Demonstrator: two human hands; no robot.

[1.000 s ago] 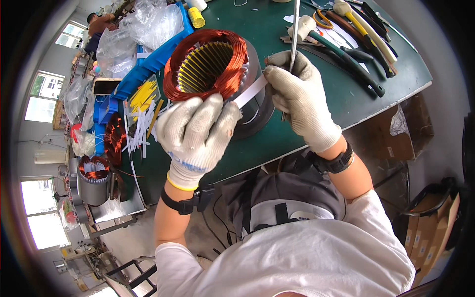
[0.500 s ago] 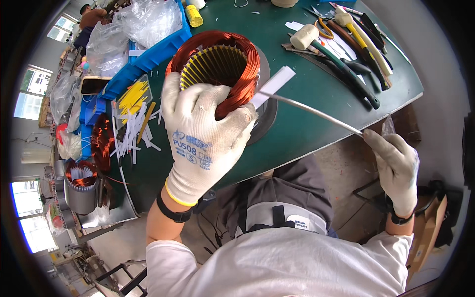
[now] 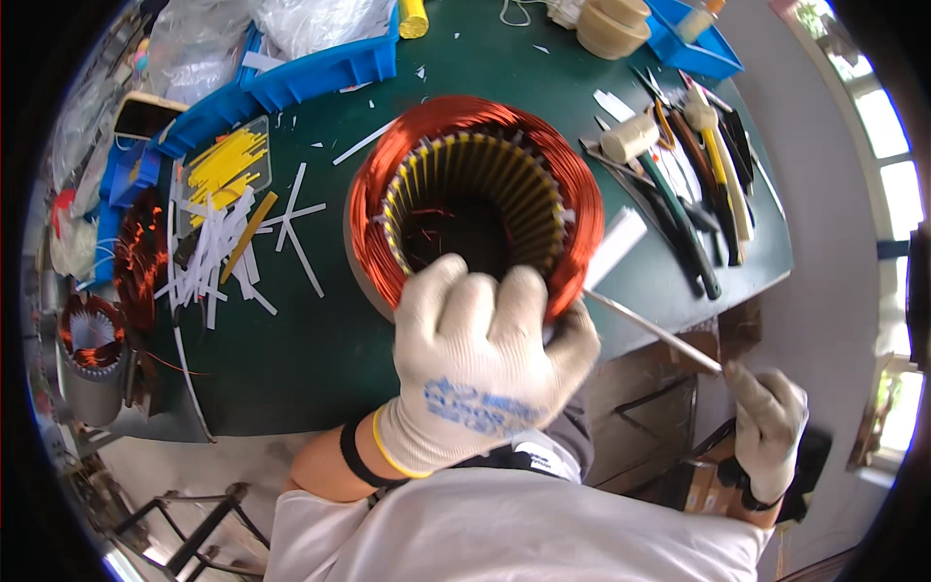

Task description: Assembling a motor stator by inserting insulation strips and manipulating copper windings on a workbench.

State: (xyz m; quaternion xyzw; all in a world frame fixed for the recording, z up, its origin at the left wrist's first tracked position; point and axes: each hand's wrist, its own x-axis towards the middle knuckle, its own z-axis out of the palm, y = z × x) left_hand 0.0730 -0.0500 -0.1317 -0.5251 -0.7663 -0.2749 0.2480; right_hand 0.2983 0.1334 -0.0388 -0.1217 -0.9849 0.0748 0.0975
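Observation:
A motor stator [image 3: 579, 199] with a thick ring of red copper winding and yellow slot liners stands on the green table in front of me. My left hand [image 3: 480, 354], in a white knit glove, is closed over its near rim, fingertips hooked inside the bore. From the winding's right side a narrow white cord [image 3: 655, 332] runs taut toward me. My right hand [image 3: 773, 427], also gloved, pinches its far end, out past the table edge. Beside the cord, a wide white strip [image 3: 618, 247] sticks out by the stator's right side. The left thumb's tip is partly hidden.
On the right lie a white-headed mallet [image 3: 630, 139], pliers, scissors and other hand tools. Yellow sticks [image 3: 228, 163] and white paper strips [image 3: 218, 247] are scattered at left. Blue bins [image 3: 325, 73] stand behind, a second stator [image 3: 92, 354] at far left.
The stator, earlier tilted, now stands more upright, its bore facing me more squarely. My left hand has shifted right along its rim. The right hand keeps hold of the cord; my view has turned.

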